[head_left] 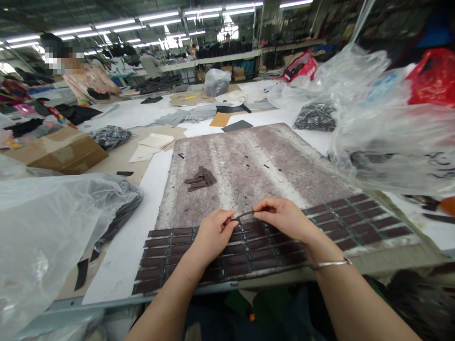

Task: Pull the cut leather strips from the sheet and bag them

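A thin dark strip point(246, 214) is stretched between my two hands, just above the worn brown board point(227, 156). My left hand point(216, 233) pinches its left end between thumb and fingers. At the other end, my right hand point(280, 217) has its fingertips closed on the strip. Beneath and around both hands, rows of dark brown rectangular pieces point(263, 244) run along the board's near edge. A small loose pile of brown strips point(202, 179) lies farther up the board, left of centre.
Clear plastic bags point(53, 227) crowd the left, near a cardboard box point(59, 149). More plastic bags point(394, 142) and a red bag point(433, 78) are at the right. Across the tables at the far left is another person point(88, 80).
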Tool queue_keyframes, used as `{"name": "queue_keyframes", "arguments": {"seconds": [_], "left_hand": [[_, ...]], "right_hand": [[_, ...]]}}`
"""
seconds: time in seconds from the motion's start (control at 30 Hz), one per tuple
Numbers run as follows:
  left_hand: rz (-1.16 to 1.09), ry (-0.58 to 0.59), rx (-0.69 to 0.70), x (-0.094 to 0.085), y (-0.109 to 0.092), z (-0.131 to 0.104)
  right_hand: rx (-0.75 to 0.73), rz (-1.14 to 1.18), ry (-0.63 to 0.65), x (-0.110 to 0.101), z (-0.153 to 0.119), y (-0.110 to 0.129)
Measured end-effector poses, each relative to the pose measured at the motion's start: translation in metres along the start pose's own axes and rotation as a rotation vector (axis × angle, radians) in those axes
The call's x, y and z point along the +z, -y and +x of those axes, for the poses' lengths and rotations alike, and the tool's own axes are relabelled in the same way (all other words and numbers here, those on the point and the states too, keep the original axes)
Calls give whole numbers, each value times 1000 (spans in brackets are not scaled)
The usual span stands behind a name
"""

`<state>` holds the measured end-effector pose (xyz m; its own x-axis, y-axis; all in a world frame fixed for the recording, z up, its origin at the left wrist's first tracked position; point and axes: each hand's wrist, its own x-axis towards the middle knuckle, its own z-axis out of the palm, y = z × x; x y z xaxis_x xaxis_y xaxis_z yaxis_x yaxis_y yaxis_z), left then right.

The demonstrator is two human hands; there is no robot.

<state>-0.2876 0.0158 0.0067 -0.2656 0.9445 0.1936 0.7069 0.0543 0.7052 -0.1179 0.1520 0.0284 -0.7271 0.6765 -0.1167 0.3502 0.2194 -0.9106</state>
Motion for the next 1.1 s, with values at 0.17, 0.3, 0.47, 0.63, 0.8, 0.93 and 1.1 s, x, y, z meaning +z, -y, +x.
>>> {"name": "queue_keyframes", "arguments": {"seconds": [0.17,0.3,0.47,0.63,0.8,0.93,1.1], "left_hand": [[-316,-97,-102,-2,-8,0],[-222,-229,8,-4,-11,-2],[-205,-265,36,-3,-10,-4],[-340,-184,-174,4,-7,-3],[-467,-64,-383,4,-13,1],[-537,-4,-459,1,-20,3],[-490,9,-420,6,-15,2]], "right_hand": [[-82,215,21,0,-7,9],[-104,304,61,3,-8,8],[-148,363,69,6,-8,8],[-96,339,3,8,-9,10],[7,378,-12,10,-9,11],[19,382,22,8,-10,12],[-71,119,-71,6,-8,8]]}}
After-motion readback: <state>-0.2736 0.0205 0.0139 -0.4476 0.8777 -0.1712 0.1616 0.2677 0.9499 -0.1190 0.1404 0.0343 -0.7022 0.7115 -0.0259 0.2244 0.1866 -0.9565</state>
